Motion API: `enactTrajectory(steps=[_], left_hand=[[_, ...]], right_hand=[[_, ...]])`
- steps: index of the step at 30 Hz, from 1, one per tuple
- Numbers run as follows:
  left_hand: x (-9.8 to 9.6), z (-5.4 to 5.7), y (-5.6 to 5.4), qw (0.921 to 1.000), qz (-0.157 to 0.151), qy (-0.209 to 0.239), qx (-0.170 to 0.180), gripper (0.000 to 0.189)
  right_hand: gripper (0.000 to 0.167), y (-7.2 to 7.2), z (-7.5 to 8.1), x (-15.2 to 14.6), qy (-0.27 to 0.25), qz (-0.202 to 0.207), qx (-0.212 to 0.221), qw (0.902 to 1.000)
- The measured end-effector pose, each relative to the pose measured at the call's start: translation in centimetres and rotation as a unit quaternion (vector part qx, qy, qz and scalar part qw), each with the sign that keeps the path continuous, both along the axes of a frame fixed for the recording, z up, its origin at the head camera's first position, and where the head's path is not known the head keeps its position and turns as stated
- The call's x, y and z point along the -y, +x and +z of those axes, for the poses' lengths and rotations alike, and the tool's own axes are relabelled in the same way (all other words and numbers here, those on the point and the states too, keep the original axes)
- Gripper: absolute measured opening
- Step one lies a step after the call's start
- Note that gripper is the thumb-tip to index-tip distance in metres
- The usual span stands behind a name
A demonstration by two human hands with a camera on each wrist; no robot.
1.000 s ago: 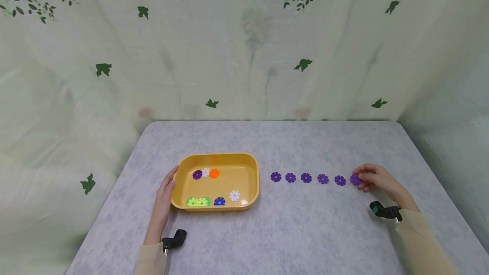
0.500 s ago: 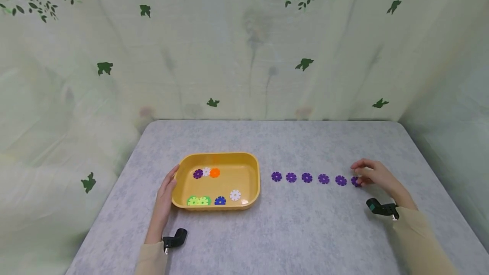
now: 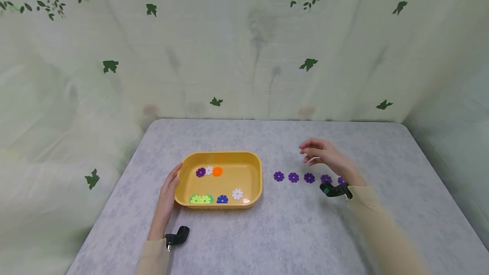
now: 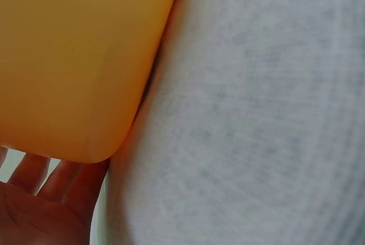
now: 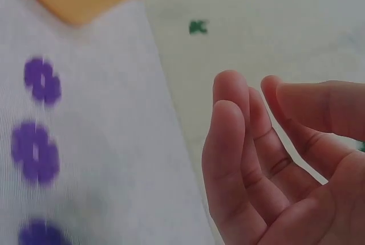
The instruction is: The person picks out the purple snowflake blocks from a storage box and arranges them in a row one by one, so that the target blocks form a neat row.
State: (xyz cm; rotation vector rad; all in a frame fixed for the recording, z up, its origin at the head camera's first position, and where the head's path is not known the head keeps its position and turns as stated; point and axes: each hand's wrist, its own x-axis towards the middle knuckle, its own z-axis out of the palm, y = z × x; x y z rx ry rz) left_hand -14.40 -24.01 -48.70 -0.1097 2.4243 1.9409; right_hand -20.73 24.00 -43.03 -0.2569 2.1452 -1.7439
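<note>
My left hand (image 3: 166,196) rests against the left end of a yellow tray (image 3: 254,200). In the left wrist view its fingers (image 4: 54,179) lie extended along the outer wall of the tray (image 4: 68,68). Above the table, behind a row of purple flower-shaped discs (image 3: 293,177), hovers my right hand (image 3: 324,154). Its fingers (image 5: 225,154) are loosely bent with nothing between them. Part of the row is hidden by the right wrist and its camera. Inside the tray lie a purple disc (image 3: 200,172), an orange disc (image 3: 217,171), white discs (image 3: 237,194), green discs (image 3: 200,199) and a blue disc (image 3: 222,199).
The grey table (image 3: 244,241) carries the tray left of centre, with the disc row to its right. A pale curtain (image 3: 237,54) printed with leaves and birds hangs behind the table and at both sides. Black cameras (image 3: 178,236) sit on both wrists.
My right hand has let go of the purple disc at the row's right end, then lifted and moved left over the row. The left hand has stayed at the tray. The view shifted slightly.
</note>
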Motion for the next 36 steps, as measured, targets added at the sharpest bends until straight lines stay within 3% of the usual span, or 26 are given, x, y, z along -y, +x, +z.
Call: enactTrajectory(steps=[10,25,36], left_hand=[[0.1,-1.0,-0.4,0.9998,0.006,-0.018,-0.011,0.049],[0.2,-0.9,-0.3,0.9998,0.004,-0.015,-0.011,0.049],[0.2,-0.7,-0.2,0.9998,0.004,-0.018,0.002,0.051]], right_hand=[[0.027,-2.5,0.4,10.4,-0.006,0.075,0.013,0.9971],[0.031,-3.2,-0.3,23.0,0.000,0.194,0.029,0.9806],[0.037,-3.0,-1.6,27.8,0.042,0.189,0.048,0.9800]])
